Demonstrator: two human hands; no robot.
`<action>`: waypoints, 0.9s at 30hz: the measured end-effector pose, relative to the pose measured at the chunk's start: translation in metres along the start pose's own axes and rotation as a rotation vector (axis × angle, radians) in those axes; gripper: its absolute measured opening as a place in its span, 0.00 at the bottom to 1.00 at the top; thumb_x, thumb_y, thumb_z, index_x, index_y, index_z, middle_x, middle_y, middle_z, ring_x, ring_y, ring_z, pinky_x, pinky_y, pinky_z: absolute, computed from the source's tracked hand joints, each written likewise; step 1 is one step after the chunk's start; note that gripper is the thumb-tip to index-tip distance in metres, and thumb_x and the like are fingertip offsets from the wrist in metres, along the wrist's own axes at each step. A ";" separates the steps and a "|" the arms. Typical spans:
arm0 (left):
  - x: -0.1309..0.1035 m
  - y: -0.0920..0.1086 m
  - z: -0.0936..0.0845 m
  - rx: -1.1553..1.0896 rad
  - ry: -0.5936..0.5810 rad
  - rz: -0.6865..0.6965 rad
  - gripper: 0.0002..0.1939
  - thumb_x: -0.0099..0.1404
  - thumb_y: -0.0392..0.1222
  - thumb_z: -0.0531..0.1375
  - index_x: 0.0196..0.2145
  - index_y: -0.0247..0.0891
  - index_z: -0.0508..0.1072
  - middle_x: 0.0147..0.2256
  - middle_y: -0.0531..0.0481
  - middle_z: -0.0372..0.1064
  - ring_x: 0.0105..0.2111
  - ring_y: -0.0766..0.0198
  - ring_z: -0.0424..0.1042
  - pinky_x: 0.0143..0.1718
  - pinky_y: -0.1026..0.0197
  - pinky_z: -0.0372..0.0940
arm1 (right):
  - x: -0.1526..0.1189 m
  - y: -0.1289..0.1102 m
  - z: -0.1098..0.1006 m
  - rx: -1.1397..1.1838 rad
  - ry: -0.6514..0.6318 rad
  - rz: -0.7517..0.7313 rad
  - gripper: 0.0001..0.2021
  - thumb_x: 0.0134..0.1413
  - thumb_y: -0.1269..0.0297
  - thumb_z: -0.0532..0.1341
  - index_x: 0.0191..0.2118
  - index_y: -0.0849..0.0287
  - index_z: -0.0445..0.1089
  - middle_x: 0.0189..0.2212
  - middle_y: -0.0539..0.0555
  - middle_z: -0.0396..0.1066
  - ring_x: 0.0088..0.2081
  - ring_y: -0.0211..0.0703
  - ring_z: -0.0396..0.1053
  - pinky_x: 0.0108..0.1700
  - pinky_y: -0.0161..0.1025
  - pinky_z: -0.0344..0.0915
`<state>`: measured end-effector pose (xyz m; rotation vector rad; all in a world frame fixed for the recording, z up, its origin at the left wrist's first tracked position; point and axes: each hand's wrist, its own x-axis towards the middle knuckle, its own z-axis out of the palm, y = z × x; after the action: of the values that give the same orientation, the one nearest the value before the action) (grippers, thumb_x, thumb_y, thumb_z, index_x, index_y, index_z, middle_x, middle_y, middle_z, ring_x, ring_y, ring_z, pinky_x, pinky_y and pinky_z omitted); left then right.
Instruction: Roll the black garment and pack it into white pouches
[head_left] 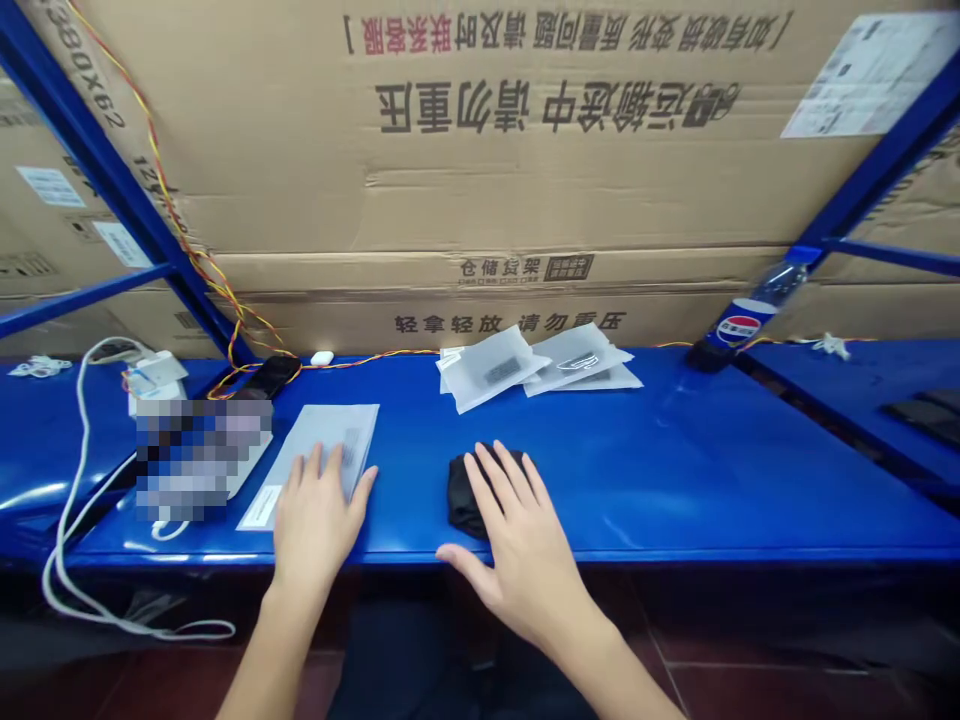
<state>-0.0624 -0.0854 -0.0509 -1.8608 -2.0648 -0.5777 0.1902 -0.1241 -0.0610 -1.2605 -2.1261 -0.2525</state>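
My left hand [319,515] lies over the lower right part of a frosted plastic bag [300,440] that has a white label at its near corner. Its fingers are slightly apart and grip nothing. My right hand [521,530] rests with spread fingers on top of a folded black bundle [463,495], the thumb stretched out to the left of it. The palm covers part of the bundle, which sits near the front edge of the blue table. Further back lie several more frosted bags [491,370], overlapping, with dark printing on them.
Large cardboard boxes [480,200] stand behind the blue table [675,480]. A Pepsi bottle [742,320] leans at a blue post on the right. On the left are a white cable [79,480], a white charger [156,380], a black phone-like object [271,377] and a blurred-out item.
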 end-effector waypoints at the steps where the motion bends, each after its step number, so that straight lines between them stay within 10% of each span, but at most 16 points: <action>1: 0.001 -0.004 0.002 0.030 -0.067 -0.008 0.28 0.74 0.52 0.55 0.59 0.26 0.77 0.61 0.25 0.72 0.62 0.28 0.70 0.59 0.33 0.68 | -0.002 0.002 0.002 -0.024 -0.059 -0.028 0.45 0.66 0.37 0.60 0.74 0.71 0.56 0.71 0.71 0.62 0.73 0.70 0.55 0.70 0.67 0.58; 5: 0.001 -0.010 -0.005 0.013 -0.211 0.001 0.24 0.76 0.42 0.48 0.56 0.34 0.80 0.56 0.33 0.78 0.57 0.38 0.77 0.55 0.43 0.73 | -0.018 0.012 0.008 -0.035 -0.144 -0.112 0.49 0.64 0.39 0.64 0.75 0.73 0.51 0.72 0.70 0.59 0.74 0.69 0.54 0.71 0.67 0.58; 9: -0.007 -0.009 -0.024 -0.048 -0.267 0.115 0.25 0.75 0.39 0.47 0.60 0.38 0.78 0.43 0.40 0.84 0.36 0.47 0.84 0.39 0.53 0.77 | -0.038 0.031 -0.007 0.051 -0.131 -0.224 0.34 0.64 0.78 0.57 0.74 0.66 0.56 0.67 0.64 0.69 0.70 0.58 0.63 0.68 0.59 0.66; 12: -0.017 -0.004 -0.037 -0.176 -0.201 0.360 0.27 0.73 0.35 0.48 0.65 0.43 0.73 0.43 0.45 0.85 0.35 0.52 0.85 0.32 0.59 0.76 | -0.047 0.046 -0.028 0.282 -0.098 -0.194 0.38 0.55 0.87 0.50 0.69 0.56 0.67 0.61 0.59 0.75 0.64 0.52 0.70 0.61 0.53 0.73; 19: -0.023 0.049 -0.063 -0.382 -0.092 0.672 0.29 0.67 0.29 0.53 0.62 0.44 0.76 0.54 0.48 0.81 0.48 0.52 0.84 0.45 0.57 0.80 | -0.033 0.028 -0.046 0.538 0.681 0.806 0.23 0.68 0.62 0.64 0.65 0.61 0.71 0.57 0.66 0.78 0.57 0.64 0.77 0.57 0.62 0.77; 21: -0.020 0.067 -0.070 -0.469 -0.135 0.662 0.33 0.64 0.27 0.54 0.65 0.44 0.73 0.58 0.48 0.78 0.53 0.52 0.81 0.52 0.55 0.79 | -0.025 0.012 -0.047 0.479 0.759 0.648 0.25 0.68 0.64 0.64 0.68 0.58 0.68 0.63 0.66 0.72 0.63 0.66 0.72 0.62 0.65 0.73; 25: -0.018 0.086 -0.071 -0.626 -0.216 0.673 0.34 0.61 0.32 0.60 0.66 0.43 0.71 0.62 0.45 0.74 0.62 0.47 0.75 0.61 0.46 0.74 | -0.017 0.003 -0.042 0.352 0.448 -0.185 0.22 0.72 0.74 0.54 0.66 0.54 0.70 0.59 0.59 0.77 0.66 0.57 0.70 0.65 0.61 0.72; 27: -0.018 0.086 -0.065 -0.623 -0.217 0.656 0.38 0.59 0.30 0.60 0.68 0.41 0.69 0.64 0.43 0.72 0.66 0.44 0.70 0.64 0.40 0.71 | -0.017 0.013 -0.035 0.267 0.327 -0.366 0.20 0.73 0.76 0.52 0.63 0.63 0.72 0.54 0.61 0.80 0.65 0.54 0.70 0.66 0.59 0.71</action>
<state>0.0218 -0.1261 0.0051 -2.8749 -1.2936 -0.9226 0.2214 -0.1453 -0.0464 -0.6254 -2.0089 -0.2964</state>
